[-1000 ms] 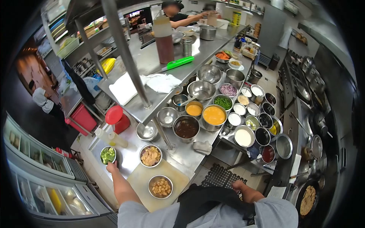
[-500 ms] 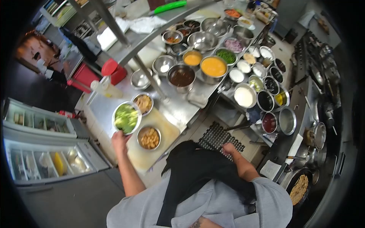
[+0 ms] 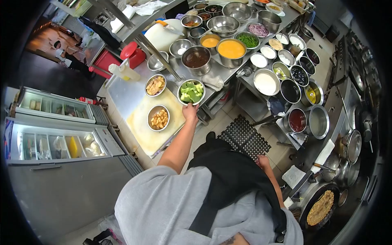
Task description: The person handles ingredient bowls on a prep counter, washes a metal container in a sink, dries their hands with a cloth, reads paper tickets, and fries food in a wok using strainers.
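Note:
My left hand (image 3: 190,111) grips the near rim of a metal bowl of chopped green vegetables (image 3: 191,92), at the right edge of a pale cutting board (image 3: 137,119). On the board stands a metal bowl of browned, diced pieces (image 3: 159,118). Behind it, a metal bowl of pale brown slices (image 3: 155,85) sits near the board's far edge. My right hand (image 3: 263,161) hangs low at my side above the black floor mat, its fingers curled, with nothing visible in them.
Metal pots of dark sauce (image 3: 196,59) and orange sauce (image 3: 231,49) stand farther back. Several containers crowd the right-hand side table. A pan with a browned flat food (image 3: 320,208) is on the stove at right. An open-topped fridge (image 3: 61,143) stands left.
My left hand has carried the bowl of greens rightward, from beside the slices to the board's right edge. The view has shifted. My right hand stays low at my side.

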Demonstrator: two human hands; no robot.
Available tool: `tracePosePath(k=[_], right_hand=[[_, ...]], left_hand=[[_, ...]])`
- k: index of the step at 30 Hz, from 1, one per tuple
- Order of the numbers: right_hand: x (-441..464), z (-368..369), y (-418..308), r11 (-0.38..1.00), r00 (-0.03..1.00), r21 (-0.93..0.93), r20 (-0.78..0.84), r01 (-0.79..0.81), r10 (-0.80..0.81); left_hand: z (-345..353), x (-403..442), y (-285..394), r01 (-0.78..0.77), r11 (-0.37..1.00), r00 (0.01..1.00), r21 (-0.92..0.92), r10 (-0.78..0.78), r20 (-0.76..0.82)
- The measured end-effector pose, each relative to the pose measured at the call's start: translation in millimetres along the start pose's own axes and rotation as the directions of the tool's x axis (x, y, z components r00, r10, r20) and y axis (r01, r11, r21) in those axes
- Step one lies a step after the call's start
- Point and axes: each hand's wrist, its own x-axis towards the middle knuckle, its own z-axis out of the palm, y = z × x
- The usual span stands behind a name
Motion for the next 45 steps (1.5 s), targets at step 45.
tracePosePath(k=[45], right_hand=[[-298, -337, 27, 0.066, 0.355, 0.444, -0.789, 0.894, 0.502]], left_hand=[[668, -577, -443, -0.328, 0.177, -0.62, 0.928, -0.781, -0.07]])
